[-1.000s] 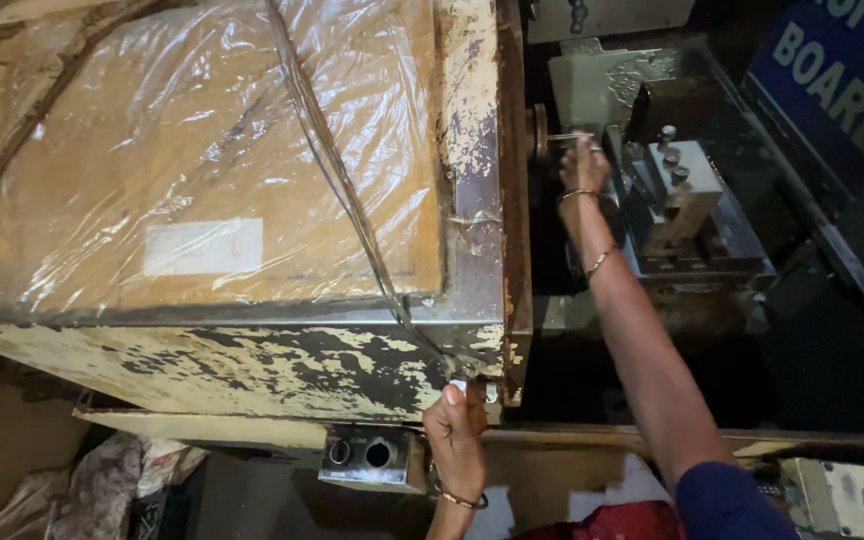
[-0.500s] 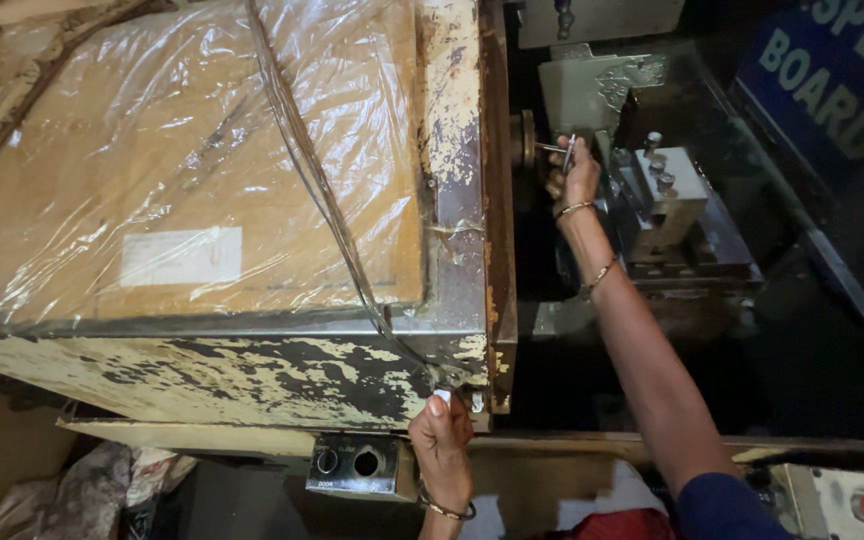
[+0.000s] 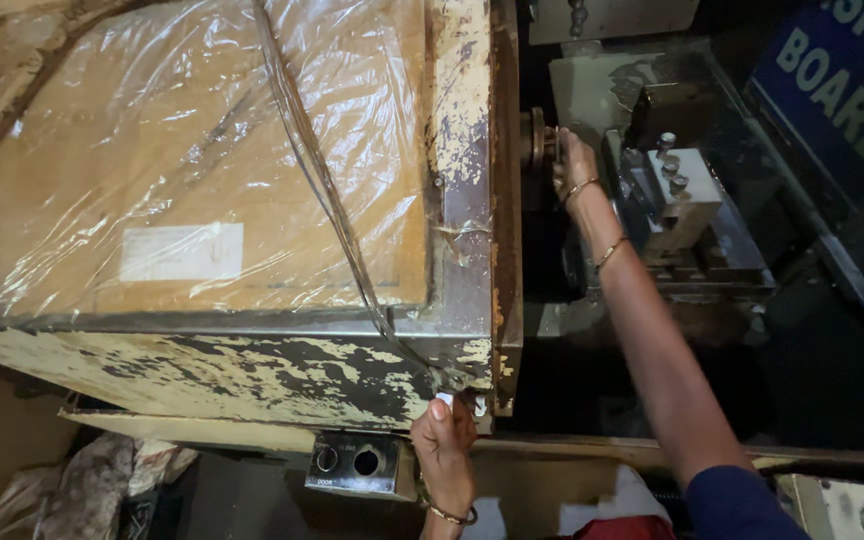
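Two hands: left hand [image 3: 444, 445] on one housing [image 3: 252, 370], right hand [image 3: 572, 160] at one chuck [image 3: 535, 140].

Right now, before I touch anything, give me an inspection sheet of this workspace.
Surface: machine housing, cream paint badly chipped, rust along its right edge.
Job's things: round chuck-like part at the housing's right end; tool post beside it.
Clutter: clear plastic sheet over the brown top; crumpled wrapping below left.
Grips: left hand on the housing's lower corner; right hand at the round part; whether it closes on it cannot be told.
Cables: thin cord across the plastic.
Surroundings: switch box; blue sign.
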